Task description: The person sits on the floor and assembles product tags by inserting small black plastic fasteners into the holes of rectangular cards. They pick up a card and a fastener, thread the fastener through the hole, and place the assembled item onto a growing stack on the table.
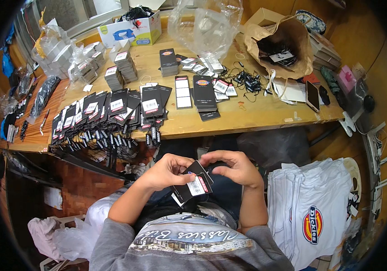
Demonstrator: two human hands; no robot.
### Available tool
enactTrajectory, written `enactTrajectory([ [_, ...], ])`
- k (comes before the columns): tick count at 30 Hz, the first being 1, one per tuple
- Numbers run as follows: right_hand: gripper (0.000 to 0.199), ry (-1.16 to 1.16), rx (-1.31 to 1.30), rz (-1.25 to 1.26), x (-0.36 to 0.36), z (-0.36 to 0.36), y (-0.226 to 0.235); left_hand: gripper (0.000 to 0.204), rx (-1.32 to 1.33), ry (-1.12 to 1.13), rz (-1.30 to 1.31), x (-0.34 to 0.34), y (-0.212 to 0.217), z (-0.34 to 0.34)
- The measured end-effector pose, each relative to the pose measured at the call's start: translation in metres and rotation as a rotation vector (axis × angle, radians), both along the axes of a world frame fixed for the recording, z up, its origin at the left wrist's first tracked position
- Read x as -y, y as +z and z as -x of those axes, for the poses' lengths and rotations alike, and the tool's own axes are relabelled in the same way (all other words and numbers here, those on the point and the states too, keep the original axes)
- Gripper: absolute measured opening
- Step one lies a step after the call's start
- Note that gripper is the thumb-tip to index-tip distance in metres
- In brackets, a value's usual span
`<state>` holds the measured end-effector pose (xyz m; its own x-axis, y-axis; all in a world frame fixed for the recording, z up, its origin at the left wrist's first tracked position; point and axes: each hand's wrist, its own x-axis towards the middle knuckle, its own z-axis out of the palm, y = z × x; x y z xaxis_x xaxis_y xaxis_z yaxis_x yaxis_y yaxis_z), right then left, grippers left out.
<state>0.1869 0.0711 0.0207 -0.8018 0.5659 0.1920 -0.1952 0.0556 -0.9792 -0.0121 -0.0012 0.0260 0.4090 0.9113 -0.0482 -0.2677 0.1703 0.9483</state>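
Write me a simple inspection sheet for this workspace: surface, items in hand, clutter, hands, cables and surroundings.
Surface: yellowish wooden table, well covered.
Job's things: black tags in hand, one with a white label; a spread of similar tags lies along the table's front.
Clutter: clear plastic bag, open brown paper bag, printed box, phone.
Hands: left hand grips the tags; right hand is at their upper edge, its hold unclear.
Cables: tangled black cords near the paper bag; power cables cannot be confirmed.
Surroundings: stacked white garments at the person's right; reddish-brown floor.
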Motion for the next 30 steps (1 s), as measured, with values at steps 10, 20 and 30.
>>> enactTrajectory([
  [10, 0.009, -0.319, 0.092, -0.328, 0.001, -0.011, 0.006, 0.013, -0.028, 0.071, 0.068, 0.000, 0.003, 0.010],
  [20, 0.006, -0.454, -0.318, 0.133, -0.016, -0.041, -0.011, 0.018, -0.025, 0.173, 0.071, 0.000, -0.001, 0.007],
  [30, 0.013, -0.255, 0.051, 0.000, -0.008, -0.044, 0.000, 0.017, 0.074, 0.286, -0.007, 0.001, -0.002, 0.020],
])
